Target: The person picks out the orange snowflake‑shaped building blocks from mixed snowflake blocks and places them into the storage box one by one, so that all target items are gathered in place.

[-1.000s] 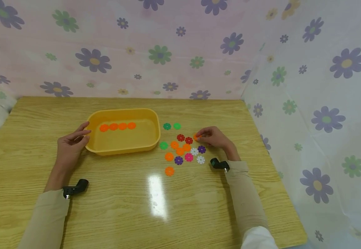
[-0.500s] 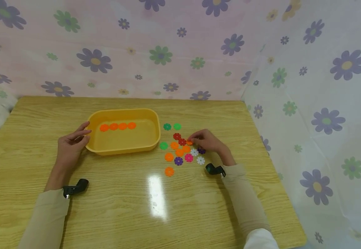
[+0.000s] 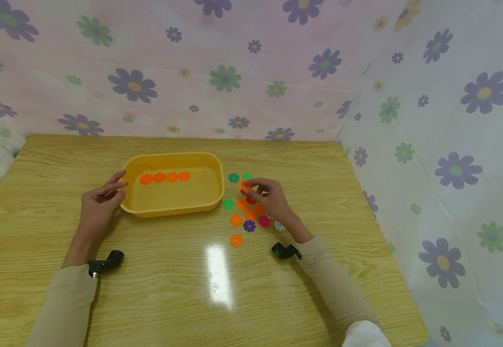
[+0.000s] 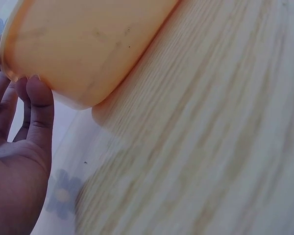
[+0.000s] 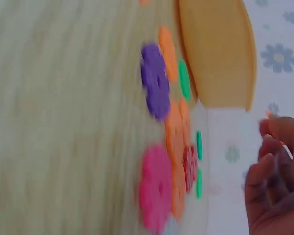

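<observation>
A yellow plastic tub point(image 3: 173, 207) sits on the table, with a row of several orange snowflake discs point(image 3: 159, 178) lying in it. At its left end my left hand point(image 3: 99, 205) holds the rim, thumb and fingertips right at the edge; the left wrist view shows the thumb point(image 4: 40, 105) against the outer wall. Just right of the tub my right hand point(image 3: 273, 200) pinches an orange snowflake disc point(image 3: 245, 185) between thumb and fingers, raised over the red discs. In the right wrist view only a sliver of that disc shows at the fingertips.
Loose discs lie right of the tub: a purple disc point(image 3: 249, 225), a pink disc point(image 3: 264, 221), two green ones beside the tub's wall, orange ones and a white disc point(image 3: 279, 225). My right hand partly covers others. A flowered cloth point(image 3: 182, 96) hangs behind the table.
My right hand has carried the orange disc leftward from the pile's right side toward the tub, lifting it. The red discs have shifted left. My left hand stays at the rim.
</observation>
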Demonstrator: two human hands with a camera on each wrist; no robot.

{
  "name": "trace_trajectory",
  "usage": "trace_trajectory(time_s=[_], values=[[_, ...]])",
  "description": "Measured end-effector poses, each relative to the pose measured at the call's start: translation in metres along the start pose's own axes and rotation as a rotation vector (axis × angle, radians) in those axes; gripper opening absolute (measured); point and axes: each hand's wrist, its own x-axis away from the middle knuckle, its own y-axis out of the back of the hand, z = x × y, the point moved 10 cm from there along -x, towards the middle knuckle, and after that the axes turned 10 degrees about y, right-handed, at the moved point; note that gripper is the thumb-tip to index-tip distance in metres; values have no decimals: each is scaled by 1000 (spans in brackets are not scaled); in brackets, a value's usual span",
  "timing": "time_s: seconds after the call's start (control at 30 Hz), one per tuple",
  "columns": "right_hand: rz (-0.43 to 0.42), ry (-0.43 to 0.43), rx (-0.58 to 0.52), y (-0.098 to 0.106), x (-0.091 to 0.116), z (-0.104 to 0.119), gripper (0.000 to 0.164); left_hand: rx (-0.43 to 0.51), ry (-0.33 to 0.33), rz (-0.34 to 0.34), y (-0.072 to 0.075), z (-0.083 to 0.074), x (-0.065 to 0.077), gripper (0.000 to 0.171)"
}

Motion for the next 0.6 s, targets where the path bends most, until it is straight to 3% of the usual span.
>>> trace_trajectory(time_s=[0.13,0.23,0.4,0.6], values=[[-104,64,-114,-15,-4,16,21,17,-14,9,-1,-1,0,22],[-155,100,-138,-28,-6,25,19,22,-19,8,-1,-1,0,22],[-199,140,-203,-49,-8,32,18,39,-23,5,0,1,-1,21],[-190,144,-230,-65,-12,40,21,11,-13,-8,0,1,-1,21]])
